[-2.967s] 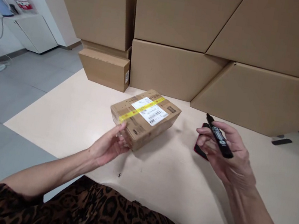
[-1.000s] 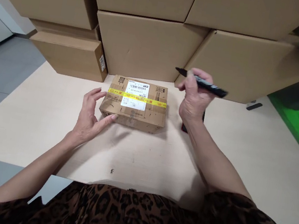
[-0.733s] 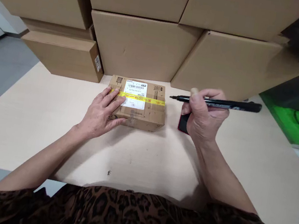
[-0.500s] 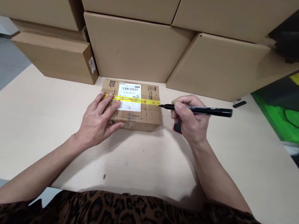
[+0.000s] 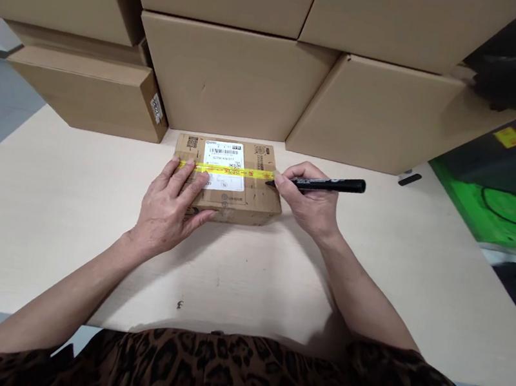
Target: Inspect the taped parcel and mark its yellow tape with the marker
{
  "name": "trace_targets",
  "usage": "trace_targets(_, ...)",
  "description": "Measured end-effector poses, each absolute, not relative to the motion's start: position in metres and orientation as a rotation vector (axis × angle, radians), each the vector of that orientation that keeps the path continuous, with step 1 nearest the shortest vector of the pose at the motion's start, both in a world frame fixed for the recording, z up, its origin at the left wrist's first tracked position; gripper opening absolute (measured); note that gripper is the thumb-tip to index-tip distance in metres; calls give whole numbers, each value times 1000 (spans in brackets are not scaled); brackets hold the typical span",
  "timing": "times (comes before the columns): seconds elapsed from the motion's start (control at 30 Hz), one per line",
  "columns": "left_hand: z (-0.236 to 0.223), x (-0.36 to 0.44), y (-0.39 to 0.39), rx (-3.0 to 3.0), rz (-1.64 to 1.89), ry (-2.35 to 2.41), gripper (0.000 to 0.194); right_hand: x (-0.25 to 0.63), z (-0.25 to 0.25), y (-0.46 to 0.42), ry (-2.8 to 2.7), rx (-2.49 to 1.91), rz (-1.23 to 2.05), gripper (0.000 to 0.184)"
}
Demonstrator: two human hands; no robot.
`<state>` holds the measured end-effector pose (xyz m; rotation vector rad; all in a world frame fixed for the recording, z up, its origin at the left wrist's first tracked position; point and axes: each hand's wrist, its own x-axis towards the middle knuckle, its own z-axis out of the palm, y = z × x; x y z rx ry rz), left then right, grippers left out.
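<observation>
A small cardboard parcel (image 5: 248, 195) with a white label and a strip of yellow tape lies flat on the pale wooden table (image 5: 40, 204), just in front of the stacked boxes. My left hand (image 5: 170, 208) rests flat on the parcel's left end, fingers stretched out over the tape. My right hand (image 5: 308, 204) is closed round a black marker (image 5: 332, 184) held almost level. Its tip points left and touches the parcel's top near the right end of the yellow tape.
Large cardboard boxes (image 5: 232, 78) are stacked along the back of the table, with a flatter box (image 5: 88, 91) at the left. A small black object (image 5: 410, 178) lies at the back right. A green mat (image 5: 504, 212) lies beyond the table's right side.
The parcel was turned square to me and my left hand settled flat on it. My right hand moved left and down, bringing the marker's tip onto the parcel.
</observation>
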<state>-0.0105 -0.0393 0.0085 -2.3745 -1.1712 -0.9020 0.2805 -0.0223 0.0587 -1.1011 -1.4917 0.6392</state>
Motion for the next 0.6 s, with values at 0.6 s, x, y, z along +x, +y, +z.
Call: trace_targets(0.6,7,-10,-40,-2392,-904,-1230,70,337,37,-39,-2062,-1304,106,20)
